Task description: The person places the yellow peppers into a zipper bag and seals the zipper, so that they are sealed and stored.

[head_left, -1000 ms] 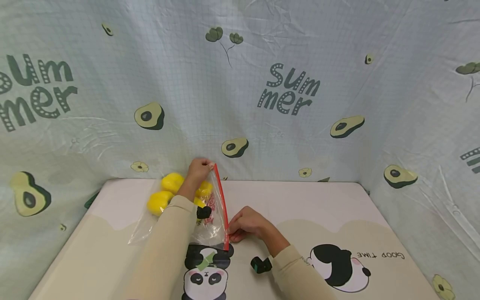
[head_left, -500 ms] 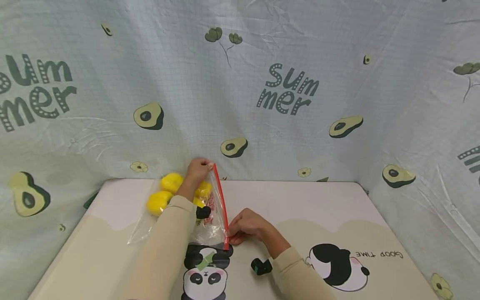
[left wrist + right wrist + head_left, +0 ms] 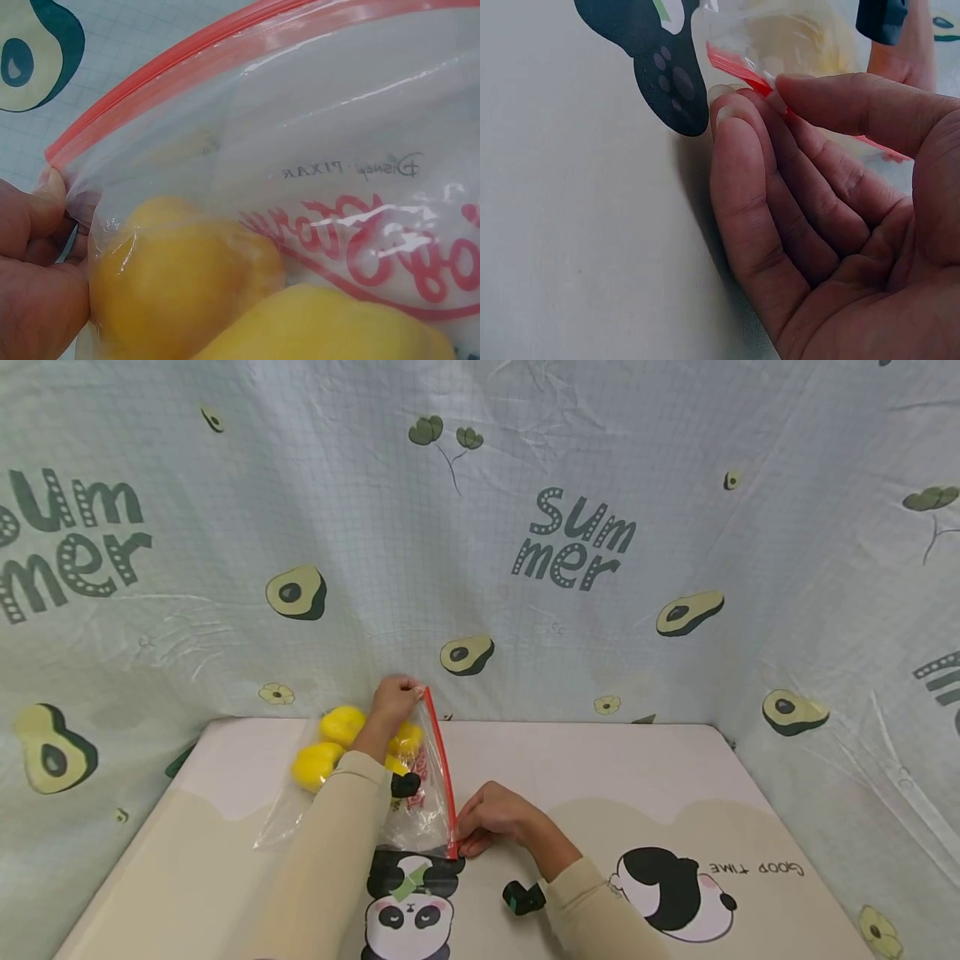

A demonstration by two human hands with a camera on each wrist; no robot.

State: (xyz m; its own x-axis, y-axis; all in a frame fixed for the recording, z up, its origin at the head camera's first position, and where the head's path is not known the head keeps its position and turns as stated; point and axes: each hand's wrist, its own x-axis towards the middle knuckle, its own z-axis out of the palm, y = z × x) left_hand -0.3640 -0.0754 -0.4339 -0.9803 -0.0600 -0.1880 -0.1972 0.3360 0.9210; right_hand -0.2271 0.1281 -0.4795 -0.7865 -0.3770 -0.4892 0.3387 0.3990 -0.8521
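Note:
A clear zip bag (image 3: 420, 833) with red printing lies on the table, its red zip strip (image 3: 439, 743) on the right side. Inside it are several yellow lemon-like fruits (image 3: 315, 766), two of them large in the left wrist view. My left hand (image 3: 395, 703) pinches the bag's far top corner, thumb (image 3: 49, 201) just below the strip's end. Close to the near end of the strip, my right hand (image 3: 495, 817) pinches a small whitish piece (image 3: 773, 93) on the zip between thumb and curled fingers. My left forearm covers part of the bag in the head view.
The table (image 3: 585, 760) has a printed cover with a panda (image 3: 410, 914) and a dog (image 3: 675, 893). A hanging cloth (image 3: 600, 652) with avocado prints closes off the back and sides. A black wrist camera (image 3: 523, 897) sits by my right sleeve.
My right hand has slid slightly along the red strip toward its near end. My left hand stays at the far corner, and the bag lies as before.

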